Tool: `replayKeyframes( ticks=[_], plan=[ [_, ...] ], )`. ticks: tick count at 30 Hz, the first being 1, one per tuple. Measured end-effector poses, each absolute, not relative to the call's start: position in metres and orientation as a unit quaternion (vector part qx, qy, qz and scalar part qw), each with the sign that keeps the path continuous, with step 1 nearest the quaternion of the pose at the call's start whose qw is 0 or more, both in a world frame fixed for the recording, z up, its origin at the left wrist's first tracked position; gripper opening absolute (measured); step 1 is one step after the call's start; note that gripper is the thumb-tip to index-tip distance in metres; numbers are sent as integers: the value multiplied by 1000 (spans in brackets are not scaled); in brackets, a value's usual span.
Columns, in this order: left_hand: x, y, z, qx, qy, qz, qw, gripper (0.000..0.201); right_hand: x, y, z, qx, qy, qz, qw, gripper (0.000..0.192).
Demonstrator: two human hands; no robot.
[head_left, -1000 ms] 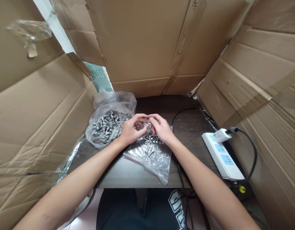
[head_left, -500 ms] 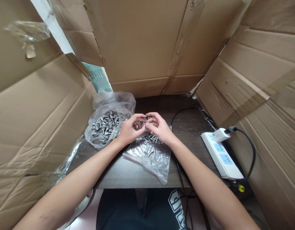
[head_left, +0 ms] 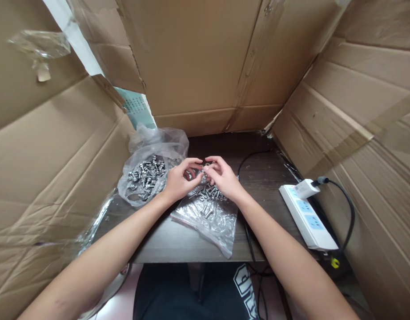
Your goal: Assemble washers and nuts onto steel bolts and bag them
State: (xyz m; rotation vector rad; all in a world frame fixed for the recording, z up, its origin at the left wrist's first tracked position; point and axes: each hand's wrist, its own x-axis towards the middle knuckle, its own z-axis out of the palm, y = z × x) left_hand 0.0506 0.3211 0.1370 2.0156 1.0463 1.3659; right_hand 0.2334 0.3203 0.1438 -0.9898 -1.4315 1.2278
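Left hand (head_left: 178,182) and right hand (head_left: 223,178) pinched a small metal part (head_left: 205,170) between meeting fingertips, its shape indistinct; bolts (head_left: 208,195) lay partly hidden beneath them.

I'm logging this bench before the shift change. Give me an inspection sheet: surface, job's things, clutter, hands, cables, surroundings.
Surface: dark wooden table, small, bare along its near edge.
Job's things: flat clear bag with loose bolts lying on it; crumpled bag at left holding a heap of bolts.
Clutter: nothing seen beyond the bags.
Hands: left hand and right hand meet fingertip to fingertip above the flat bag, pinching a small metal piece; too small to identify.
Cables: white power strip at right with a white plug in it; black cable loops from the plug; another black cable crosses the table.
Surroundings: cardboard sheets wall in left, back and right.
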Motion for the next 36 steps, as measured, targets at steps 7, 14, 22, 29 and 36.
replayKeyframes(
  ticks=[7, 14, 22, 29, 36],
  plan=[
    [51, 320, 138, 736, 381, 504, 243, 35, 233, 319, 145, -402, -578, 529, 473, 51],
    [53, 319, 138, 742, 371, 502, 244, 35, 231, 318, 147, -413, -550, 562, 459, 37],
    [53, 318, 137, 742, 361, 507, 248, 36, 231, 319, 147, -406, -548, 557, 474, 37],
    [53, 318, 138, 740, 364, 507, 250, 36, 231, 320, 145, -410, -537, 570, 467, 35],
    [53, 319, 138, 737, 369, 509, 247, 36, 231, 321, 143, -407, -537, 569, 472, 32]
  ],
)
